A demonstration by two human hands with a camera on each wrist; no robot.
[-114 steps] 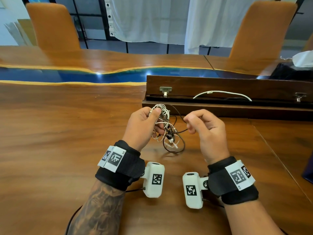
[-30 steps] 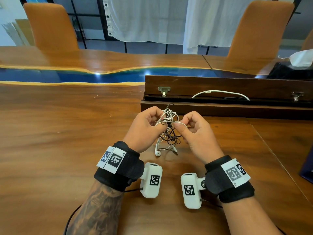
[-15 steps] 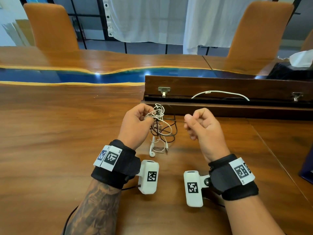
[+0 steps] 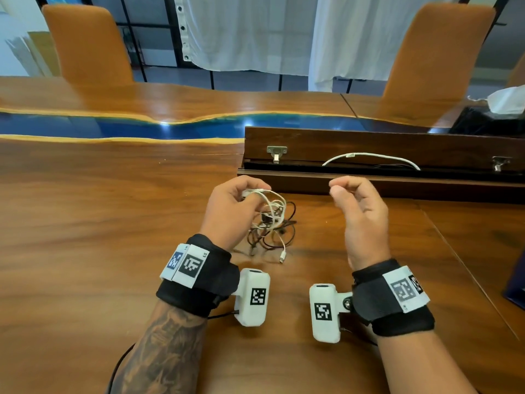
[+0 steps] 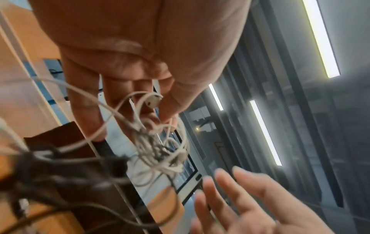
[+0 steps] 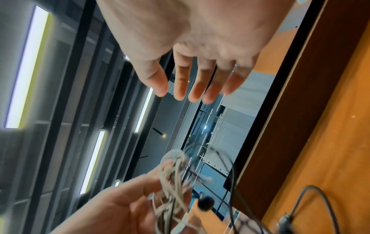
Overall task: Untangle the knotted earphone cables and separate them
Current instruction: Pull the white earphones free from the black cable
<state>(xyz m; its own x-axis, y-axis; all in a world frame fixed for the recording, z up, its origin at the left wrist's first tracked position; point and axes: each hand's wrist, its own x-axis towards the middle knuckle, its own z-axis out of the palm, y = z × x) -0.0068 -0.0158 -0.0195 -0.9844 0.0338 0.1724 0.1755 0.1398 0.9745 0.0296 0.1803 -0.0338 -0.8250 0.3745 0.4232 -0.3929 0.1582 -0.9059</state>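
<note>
Cables point(image 4: 272, 220), white and dark knotted together, hang in a tangle from the left hand point(image 4: 231, 207), whose fingers point(image 5: 120, 96) pinch a white earbud point(image 5: 153, 101) at the top of the bundle; the lower loops and a white plug point(image 4: 281, 258) lie on the tabletop point(image 4: 99, 223) just below that hand. The right hand point(image 4: 360, 214) hovers to the right of the tangle, apart from it, its fingers point(image 6: 180, 82) loose, nearly straight and holding nothing. Beyond the tangle an open wooden box point(image 4: 369, 146) holds a white cord point(image 4: 372, 157).
</note>
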